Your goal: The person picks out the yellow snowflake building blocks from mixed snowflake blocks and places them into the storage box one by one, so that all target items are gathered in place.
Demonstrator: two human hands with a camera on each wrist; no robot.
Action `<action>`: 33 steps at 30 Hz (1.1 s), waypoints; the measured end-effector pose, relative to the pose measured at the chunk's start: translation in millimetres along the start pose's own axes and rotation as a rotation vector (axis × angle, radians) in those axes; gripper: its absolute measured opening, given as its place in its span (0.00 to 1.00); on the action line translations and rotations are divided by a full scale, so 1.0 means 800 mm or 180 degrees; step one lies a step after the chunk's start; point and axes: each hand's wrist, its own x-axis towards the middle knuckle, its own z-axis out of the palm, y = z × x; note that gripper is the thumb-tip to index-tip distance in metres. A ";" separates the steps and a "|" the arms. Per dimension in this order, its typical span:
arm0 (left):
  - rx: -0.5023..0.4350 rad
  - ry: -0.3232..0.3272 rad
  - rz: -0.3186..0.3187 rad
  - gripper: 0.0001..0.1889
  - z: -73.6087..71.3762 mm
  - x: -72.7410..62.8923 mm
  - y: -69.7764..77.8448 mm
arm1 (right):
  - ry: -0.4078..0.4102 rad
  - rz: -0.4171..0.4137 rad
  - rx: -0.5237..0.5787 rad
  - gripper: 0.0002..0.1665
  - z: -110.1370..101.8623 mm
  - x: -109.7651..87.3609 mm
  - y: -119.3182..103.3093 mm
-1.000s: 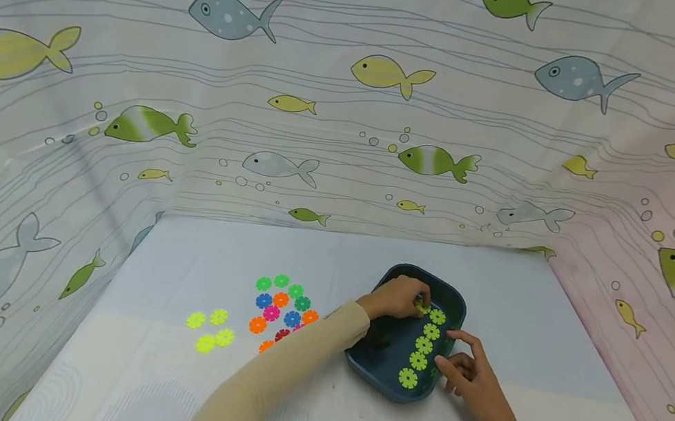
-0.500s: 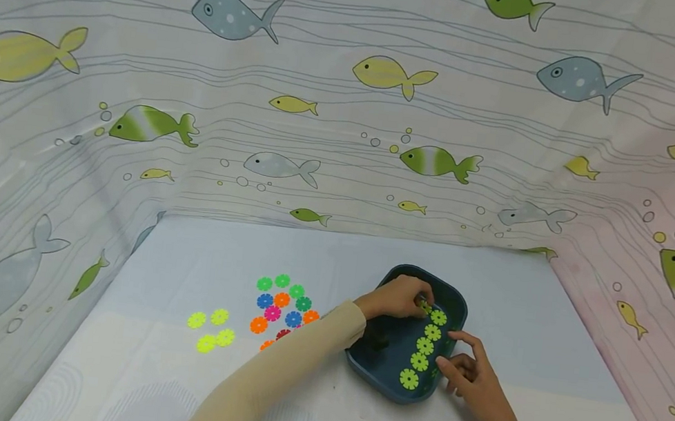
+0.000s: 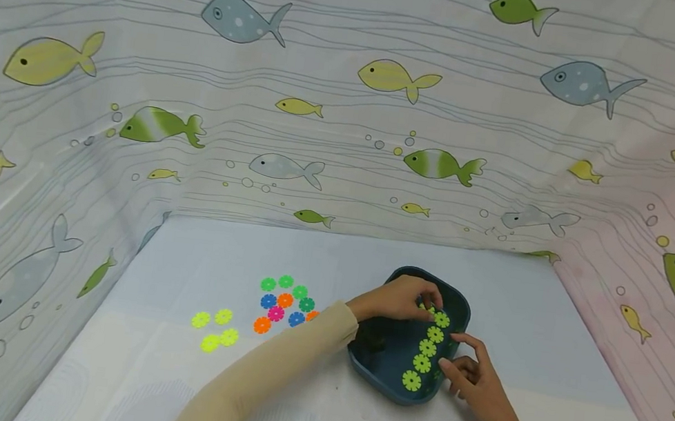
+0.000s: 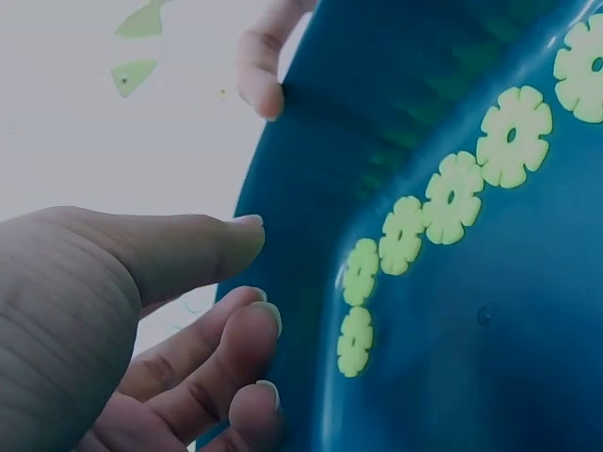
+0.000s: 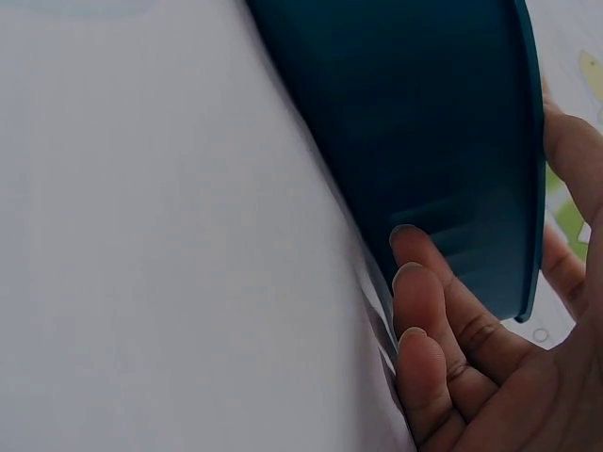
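Observation:
A dark teal tray (image 3: pixel 386 376) holds a row of notched yellow-green plastic discs (image 3: pixel 422 363) along its right wall. My left hand (image 3: pixel 402 298) reaches in at the far end, its fingers just over the last disc (image 4: pixel 353 341). In the left wrist view a gap separates its thumb (image 4: pixel 198 247) from its loosely bent fingers, and no disc is between them. My right hand (image 3: pixel 477 379) holds the tray's right side. Its thumb and index finger meet the rim, while other fingers (image 5: pixel 419 292) curl against the outer wall.
Left of the tray lie several yellow discs (image 3: pixel 210 342) in a small group. Beside them is a cluster of green, blue, orange and pink discs (image 3: pixel 276 313), partly hidden by the left sleeve (image 3: pixel 276 363). Fish-printed cloth (image 3: pixel 346 135) surrounds the white table (image 3: pixel 136 382).
The left hand has shifted slightly right and its fingers have come off the far disc, which now shows below them. The right hand stays at the rim. The head view has tilted slightly.

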 end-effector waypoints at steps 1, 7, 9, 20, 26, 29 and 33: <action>0.0002 -0.0001 0.0020 0.14 -0.002 -0.002 0.001 | 0.0003 0.0007 0.0001 0.37 0.000 0.000 0.000; 0.0029 0.0026 0.0163 0.14 -0.009 -0.015 0.002 | 0.0022 0.0031 -0.0021 0.37 0.000 -0.001 -0.002; 0.0027 0.0040 0.0208 0.15 -0.011 -0.020 0.001 | 0.0024 0.0028 -0.0033 0.37 0.000 -0.001 -0.001; -0.0043 0.0121 0.0281 0.14 -0.022 -0.053 0.001 | 0.0028 -0.0011 -0.0064 0.36 0.001 0.000 -0.001; -0.0055 0.0178 0.0296 0.12 -0.024 -0.073 -0.006 | 0.0034 0.0013 -0.0058 0.36 0.002 0.000 -0.001; -0.0060 0.0222 0.0330 0.11 -0.028 -0.083 -0.006 | 0.0036 0.0020 -0.0066 0.36 0.002 0.000 -0.002; -0.0108 0.0267 0.0328 0.09 -0.033 -0.097 -0.010 | 0.0038 0.0028 -0.0067 0.37 0.003 -0.001 -0.004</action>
